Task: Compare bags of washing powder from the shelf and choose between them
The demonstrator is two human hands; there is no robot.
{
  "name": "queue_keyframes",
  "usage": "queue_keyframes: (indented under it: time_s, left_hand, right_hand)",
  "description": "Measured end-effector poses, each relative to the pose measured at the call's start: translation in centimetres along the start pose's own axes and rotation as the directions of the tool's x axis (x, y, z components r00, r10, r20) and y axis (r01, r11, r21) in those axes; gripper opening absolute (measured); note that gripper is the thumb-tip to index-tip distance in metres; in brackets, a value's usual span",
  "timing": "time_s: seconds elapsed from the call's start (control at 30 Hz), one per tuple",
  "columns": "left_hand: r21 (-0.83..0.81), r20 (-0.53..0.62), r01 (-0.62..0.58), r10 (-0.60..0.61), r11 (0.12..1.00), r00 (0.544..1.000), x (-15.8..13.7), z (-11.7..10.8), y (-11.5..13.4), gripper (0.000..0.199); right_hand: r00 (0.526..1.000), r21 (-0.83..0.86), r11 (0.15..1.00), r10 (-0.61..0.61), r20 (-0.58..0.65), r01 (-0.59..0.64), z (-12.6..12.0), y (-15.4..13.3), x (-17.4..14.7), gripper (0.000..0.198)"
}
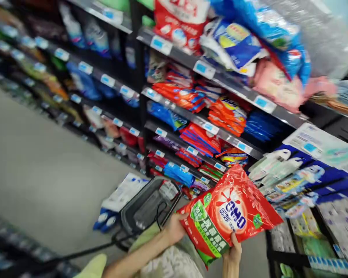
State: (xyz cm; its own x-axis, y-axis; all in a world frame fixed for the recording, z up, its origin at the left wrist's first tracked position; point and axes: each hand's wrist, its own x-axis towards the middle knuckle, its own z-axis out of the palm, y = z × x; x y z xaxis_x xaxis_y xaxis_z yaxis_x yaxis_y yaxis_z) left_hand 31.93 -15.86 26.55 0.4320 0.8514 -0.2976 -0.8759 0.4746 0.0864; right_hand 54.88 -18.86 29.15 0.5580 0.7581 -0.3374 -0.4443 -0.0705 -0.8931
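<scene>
A red bag of laundry powder (234,208) marked OMO, with a green lower part, is held up in front of me by both hands. My left hand (175,228) grips its left edge, the fingers partly hidden behind the bag. At the lower right edge, my right hand (234,249) clasps it with the thumb on the front and the other fingers out of sight behind. The bag is tilted and its printed face is turned toward me.
Shelves (191,61) of bagged detergents run along the aisle. A dark grey shopping basket (145,208) stands on the floor beside a white and blue package (124,197). Hanging packs (295,179) line a rack to the right. Grey floor (46,154) extends left.
</scene>
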Motion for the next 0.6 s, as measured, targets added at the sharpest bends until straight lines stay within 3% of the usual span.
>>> queue_keyframes:
  time_s: [0.1,0.2,0.3,0.4,0.6]
  left_hand:
    - [-0.068,0.064,-0.022,0.027,0.997,0.998,0.1,-0.1,0.0,0.046]
    - [-0.112,0.007,-0.045,0.047,0.993,0.999,-0.1,-1.0,0.3,0.048]
    - [-0.102,-0.071,-0.051,0.044,0.994,0.996,-0.5,-2.1,0.7,0.048]
    - [-0.068,-0.083,-0.056,0.05,0.996,0.995,-1.0,-3.0,1.2,0.047]
    - [-0.071,-0.092,-0.09,0.083,0.993,0.992,-0.9,-3.4,1.6,0.043]
  right_hand:
    - [0.997,-0.136,0.988,-0.074,0.002,0.074,0.1,-0.2,-0.1,0.06]
    - [0.996,-0.201,0.975,-0.087,0.032,0.091,0.6,0.4,-0.9,0.06]
    - [0.994,-0.2,0.977,-0.054,0.091,0.071,1.2,1.0,-1.9,0.064]
    - [0.987,-0.177,0.976,-0.105,0.121,0.125,2.2,0.8,-2.0,0.067]
    - [0.99,-0.186,0.973,-0.135,0.035,0.139,4.8,-0.2,-0.6,0.069]
